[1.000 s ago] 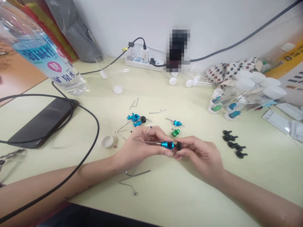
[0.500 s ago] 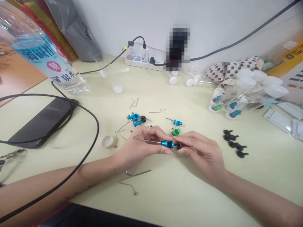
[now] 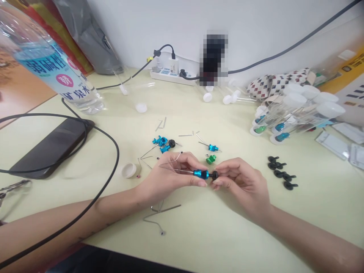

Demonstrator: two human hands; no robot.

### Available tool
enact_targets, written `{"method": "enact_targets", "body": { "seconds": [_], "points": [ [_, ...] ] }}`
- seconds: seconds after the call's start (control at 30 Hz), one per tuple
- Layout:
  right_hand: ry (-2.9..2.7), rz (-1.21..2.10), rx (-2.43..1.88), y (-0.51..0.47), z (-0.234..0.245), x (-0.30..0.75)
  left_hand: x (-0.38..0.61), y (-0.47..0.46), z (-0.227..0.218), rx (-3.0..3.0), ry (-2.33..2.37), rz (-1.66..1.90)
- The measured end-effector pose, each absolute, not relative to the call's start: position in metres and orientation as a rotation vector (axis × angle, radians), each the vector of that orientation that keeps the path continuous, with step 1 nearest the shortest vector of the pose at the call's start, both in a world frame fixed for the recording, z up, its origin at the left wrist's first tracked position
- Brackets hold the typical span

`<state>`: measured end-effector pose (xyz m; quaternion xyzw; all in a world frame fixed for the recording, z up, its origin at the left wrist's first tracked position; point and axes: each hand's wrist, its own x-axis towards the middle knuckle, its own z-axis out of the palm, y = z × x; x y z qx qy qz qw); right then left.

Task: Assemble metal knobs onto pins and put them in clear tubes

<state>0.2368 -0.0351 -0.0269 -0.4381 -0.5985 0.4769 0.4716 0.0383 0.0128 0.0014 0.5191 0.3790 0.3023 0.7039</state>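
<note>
Between the thumb and fingers of my left hand [image 3: 173, 172] is a blue metal fitting [image 3: 200, 174], lying level. A thin bent wire [image 3: 170, 163] runs out of its left end over the hand. From its right end sticks a black thumbscrew [image 3: 214, 175], in line with the fitting. My right hand [image 3: 246, 184] has thumb and fingertips closed around the head of that screw. Just beyond the hands lie a green fitting [image 3: 211, 159] and another blue fitting with a wire [image 3: 213, 148]. More blue fittings [image 3: 160, 141] and a black round knob [image 3: 172, 143] sit behind my left hand.
Several black thumbscrews [image 3: 280, 173] lie to the right. Clear tubes with white caps [image 3: 295, 100] stand behind them. Hex keys [image 3: 186, 134], bent wires [image 3: 159, 215] and a small white cap [image 3: 129, 170] are scattered about. A phone [image 3: 51, 148], black cable [image 3: 113, 136] and water bottle [image 3: 65, 79] are at left.
My right fingers have shifted slightly around the screw head, with the index finger drawn back to the right, so more of the head shows. My left hand and the fitting are almost still.
</note>
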Motion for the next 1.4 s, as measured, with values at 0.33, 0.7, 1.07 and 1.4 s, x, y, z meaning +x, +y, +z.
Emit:
{"method": "enact_targets", "body": {
  "seconds": [0.33, 0.7, 1.07, 1.4],
  "points": [
    [-1.466, 1.220, -0.997, -0.0331, -0.0277, 0.2362, 0.0384, 0.0117, 0.0020, 1.147, 0.850, 0.679],
    [-1.568, 1.113, -1.026, -0.0330, -0.0273, 0.2355, 0.0384, 0.0137, -0.0019, 1.094, 0.841, 0.742],
    [-1.507, 1.245, -1.015, -0.0324, -0.0248, 0.2345, 0.0394, 0.0130, 0.0002, 1.095, 0.825, 0.712],
    [-1.673, 1.078, -1.070, -0.0295, -0.0221, 0.2377, 0.0386, 0.0118, 0.0015, 1.109, 0.867, 0.691]
  ]
}}
